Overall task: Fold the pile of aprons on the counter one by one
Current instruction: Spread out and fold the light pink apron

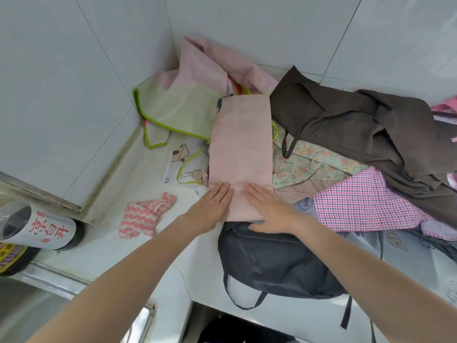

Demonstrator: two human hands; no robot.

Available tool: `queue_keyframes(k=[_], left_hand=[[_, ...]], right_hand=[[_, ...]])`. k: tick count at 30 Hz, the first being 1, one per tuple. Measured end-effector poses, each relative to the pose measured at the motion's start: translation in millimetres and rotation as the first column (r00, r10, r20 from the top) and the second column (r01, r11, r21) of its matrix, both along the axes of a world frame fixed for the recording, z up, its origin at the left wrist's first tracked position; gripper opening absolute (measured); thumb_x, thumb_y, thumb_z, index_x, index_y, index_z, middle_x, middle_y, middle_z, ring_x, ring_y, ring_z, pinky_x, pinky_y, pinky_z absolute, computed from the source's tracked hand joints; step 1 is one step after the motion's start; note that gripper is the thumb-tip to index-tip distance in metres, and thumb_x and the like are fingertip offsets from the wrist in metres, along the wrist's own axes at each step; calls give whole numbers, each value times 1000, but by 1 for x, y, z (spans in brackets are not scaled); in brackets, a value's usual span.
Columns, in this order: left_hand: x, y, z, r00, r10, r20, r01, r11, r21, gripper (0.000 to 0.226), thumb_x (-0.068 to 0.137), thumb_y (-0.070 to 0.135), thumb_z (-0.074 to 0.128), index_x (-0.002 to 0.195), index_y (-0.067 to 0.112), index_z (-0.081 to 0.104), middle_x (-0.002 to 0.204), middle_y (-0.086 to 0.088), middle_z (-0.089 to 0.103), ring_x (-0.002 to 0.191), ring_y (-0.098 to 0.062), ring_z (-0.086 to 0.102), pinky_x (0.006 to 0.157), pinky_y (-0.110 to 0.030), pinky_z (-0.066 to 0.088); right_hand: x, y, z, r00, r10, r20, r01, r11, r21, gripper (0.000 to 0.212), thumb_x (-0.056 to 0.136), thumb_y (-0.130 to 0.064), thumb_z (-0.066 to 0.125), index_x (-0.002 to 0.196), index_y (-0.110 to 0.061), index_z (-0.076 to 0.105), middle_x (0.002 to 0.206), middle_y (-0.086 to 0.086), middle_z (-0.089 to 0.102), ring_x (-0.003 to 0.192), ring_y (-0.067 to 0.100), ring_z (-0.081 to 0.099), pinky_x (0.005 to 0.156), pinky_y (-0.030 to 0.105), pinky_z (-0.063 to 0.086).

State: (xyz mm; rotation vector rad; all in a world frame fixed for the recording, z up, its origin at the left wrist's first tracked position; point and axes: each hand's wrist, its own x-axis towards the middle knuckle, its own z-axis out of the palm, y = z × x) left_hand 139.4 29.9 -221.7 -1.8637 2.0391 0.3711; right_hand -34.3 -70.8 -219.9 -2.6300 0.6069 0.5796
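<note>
A pale pink apron (pixel 241 144) lies folded into a long narrow strip on top of the pile, running away from me. My left hand (pixel 212 204) and my right hand (pixel 268 209) both press flat on its near end, fingers straight, side by side. Under that near end lies a dark navy apron (pixel 277 263) with its straps hanging over the counter edge. A brown apron (pixel 358 125), a floral green one (pixel 304 162) and a pink checked one (pixel 366 201) lie crumpled to the right. A green-trimmed pink apron (pixel 183 105) is bunched in the corner.
A small pink-and-white striped cloth (pixel 146 214) lies on the white counter (pixel 138 243) to the left. A cylindrical tin with red characters (pixel 39 229) lies at the far left. Tiled walls meet behind the pile. A steel sink edge (pixel 143 320) sits below the counter.
</note>
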Motion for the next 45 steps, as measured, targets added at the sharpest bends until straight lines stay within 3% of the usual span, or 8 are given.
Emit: queue_keyframes(k=[8,15,23,26,30,37,40,45], left_hand=[[39,-6,2,894,222,-390,-207,975,80,75,85,-10,42,150,14,13,157,-3,13,144,-16,16,111,-15,9],[39,-5,7,329,503,-800,-708,692,144,11,93,10,55,89,12,66,84,-11,64,77,-19,58,75,-27,51],[22,17,4,306,680,-667,-702,634,324,13,90,13,59,85,1,60,70,-8,59,53,-11,57,52,-19,48],[10,12,16,529,660,-534,-725,678,120,18,91,18,56,106,9,56,97,-9,63,80,-26,63,69,-30,49],[-2,5,9,988,110,-106,-147,874,-463,60,77,5,55,134,17,40,130,-8,52,116,-28,55,87,-32,47],[-6,-3,-3,999,-36,28,37,999,-39,72,95,3,35,148,10,-13,157,-10,-14,146,-25,-8,116,-32,-2],[-1,-5,2,999,-13,-49,13,1000,1,78,92,4,41,149,13,-12,157,-8,-15,146,-21,-10,115,-27,-6],[22,-2,1,979,71,-190,-56,995,84,86,86,5,47,149,17,-11,158,-1,-13,145,-12,-9,113,-26,-9]], right_hand=[[-2,-24,15,970,-240,32,220,929,297,78,87,-21,61,151,-19,16,158,-4,11,144,11,13,111,18,10],[-9,-37,52,644,-765,15,577,498,647,27,85,-25,69,110,-18,61,99,-1,64,87,12,60,70,18,49],[-17,-21,22,568,-789,-236,685,294,666,37,87,-30,66,121,-19,57,107,3,67,91,17,66,71,28,57],[-15,-18,13,493,-835,-243,712,227,664,38,87,-28,67,122,-17,58,106,4,66,85,15,64,61,26,56],[-10,-18,11,477,-852,-216,746,263,612,40,87,-30,66,122,-14,58,106,7,65,88,20,63,69,32,57],[-10,-4,21,920,-151,361,287,887,-360,43,82,-22,67,116,1,54,122,20,52,110,38,53,81,45,52],[-22,0,14,973,-39,226,85,977,-196,64,93,-41,53,140,-1,37,152,14,27,139,28,26,116,43,22],[-39,-7,1,995,-97,-3,97,994,40,95,92,-51,48,148,-10,-17,155,3,-24,144,11,-16,109,17,-12]])
